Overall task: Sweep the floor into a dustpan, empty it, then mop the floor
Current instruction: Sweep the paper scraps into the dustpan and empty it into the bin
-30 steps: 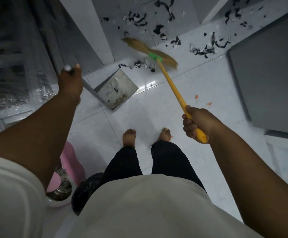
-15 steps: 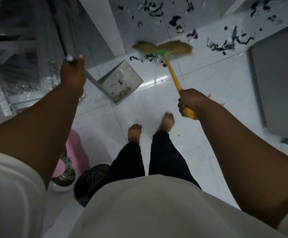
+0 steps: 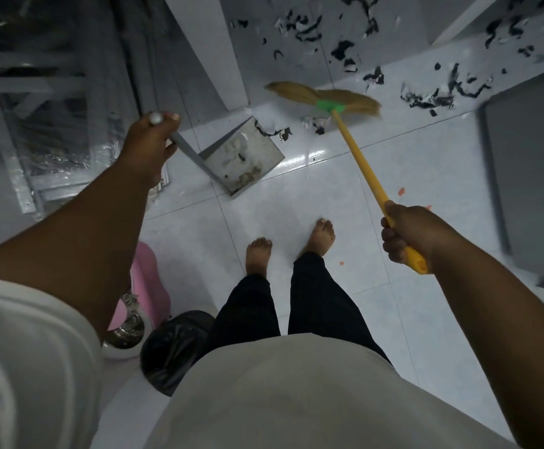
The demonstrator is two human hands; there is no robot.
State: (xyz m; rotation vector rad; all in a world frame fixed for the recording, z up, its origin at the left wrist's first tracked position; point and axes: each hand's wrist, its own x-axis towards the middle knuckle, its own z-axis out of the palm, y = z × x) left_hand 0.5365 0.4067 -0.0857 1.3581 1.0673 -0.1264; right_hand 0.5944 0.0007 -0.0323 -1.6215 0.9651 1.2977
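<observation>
Landmark = dustpan [image 3: 243, 158], metal, sitting on the white tile floor [image 3: 296, 215], mouth toward the debris.

Left hand [image 3: 149, 142] is wrapped tight round the top of the dustpan's long grey handle; the handle's rounded end cap pokes out above the fist. The handle slants down from the hand to the pan's rear corner.

Right hand [image 3: 408, 233] is fisted round the yellow stick of the broom [image 3: 327, 98], near its top end; a short stub of stick sticks out behind the fist. Broom head, straw bristles with a green collar, is beyond the dustpan's mouth and blurred.

Black and white scraps [image 3: 312, 126] lie just off the pan's front edge, between it and the bristles. One dark fleck and some brownish grime are inside the pan. More black scraps [image 3: 426, 100] are scattered farther out, past the broom head.

Bare feet are on the near side of the pan, well apart from it. A black-lined bin [image 3: 173, 348] and a pink object [image 3: 147, 283] sit nearer the person than the pan, under the left arm.

No readable brands, labels or text anywhere.
</observation>
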